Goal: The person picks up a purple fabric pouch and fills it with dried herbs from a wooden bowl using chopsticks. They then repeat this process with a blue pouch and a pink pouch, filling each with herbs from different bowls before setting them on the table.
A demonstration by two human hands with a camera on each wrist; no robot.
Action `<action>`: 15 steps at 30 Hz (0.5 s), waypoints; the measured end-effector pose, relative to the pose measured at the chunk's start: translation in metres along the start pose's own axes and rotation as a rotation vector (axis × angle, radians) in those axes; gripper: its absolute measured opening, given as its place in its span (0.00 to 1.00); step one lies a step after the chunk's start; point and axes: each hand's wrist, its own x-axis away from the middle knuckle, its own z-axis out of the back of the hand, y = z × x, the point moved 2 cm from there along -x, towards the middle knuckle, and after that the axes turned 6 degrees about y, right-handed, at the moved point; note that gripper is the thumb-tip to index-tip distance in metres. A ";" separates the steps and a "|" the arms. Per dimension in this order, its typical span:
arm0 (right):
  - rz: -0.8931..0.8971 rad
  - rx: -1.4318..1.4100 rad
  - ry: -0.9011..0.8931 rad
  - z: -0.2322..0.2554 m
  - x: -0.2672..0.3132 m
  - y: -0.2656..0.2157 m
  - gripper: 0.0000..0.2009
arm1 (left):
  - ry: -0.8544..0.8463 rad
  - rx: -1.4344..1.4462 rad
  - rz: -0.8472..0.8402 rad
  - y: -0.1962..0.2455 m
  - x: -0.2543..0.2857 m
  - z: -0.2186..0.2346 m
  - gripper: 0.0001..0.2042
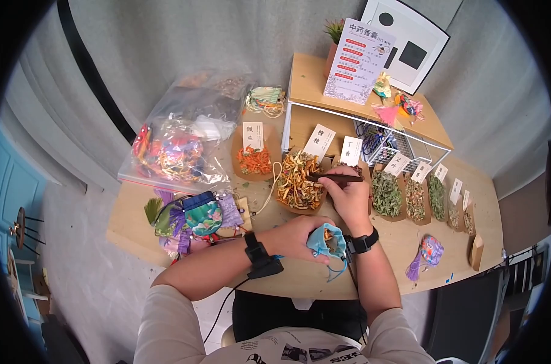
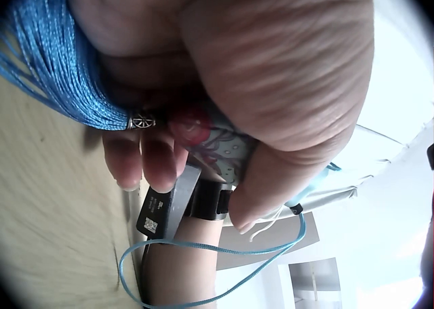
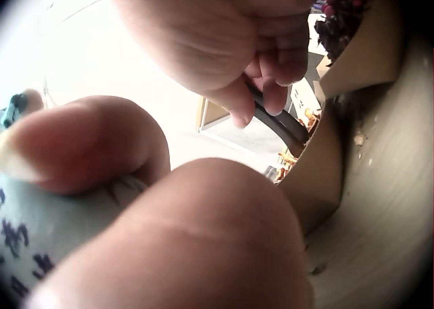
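Observation:
My left hand (image 1: 298, 238) grips a small light blue drawstring pouch (image 1: 325, 242) with its mouth facing up, and some dried bits show inside it. In the left wrist view a blue tassel (image 2: 61, 58) with a metal bead hangs from the pouch, and a blue cord (image 2: 203, 245) loops loosely below the fingers. My right hand (image 1: 352, 200) pinches dark tweezers (image 1: 342, 178), whose tips reach into a brown paper tray of yellow-orange dried herbs (image 1: 298, 185). The right wrist view shows the tweezer tips (image 3: 296, 145) at the tray's rim.
Labelled trays of orange petals (image 1: 254, 161) and green leaves (image 1: 386, 193) flank the herbs, with several more at right. Finished pouches (image 1: 202, 213) lie at left by a clear plastic bag (image 1: 178, 142). A wooden shelf (image 1: 309, 79) holds a printed card (image 1: 359, 60). Another tasselled pouch (image 1: 431, 250) lies front right.

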 end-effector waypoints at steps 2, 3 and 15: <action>0.005 0.014 -0.005 0.000 0.000 0.000 0.06 | -0.007 -0.029 -0.004 -0.003 0.000 0.000 0.31; 0.010 -0.006 0.004 -0.001 0.000 0.002 0.07 | -0.007 -0.029 -0.004 -0.004 0.000 0.000 0.31; -0.084 -0.187 0.038 0.004 -0.001 0.001 0.06 | 0.037 -0.064 -0.021 -0.010 -0.001 0.001 0.32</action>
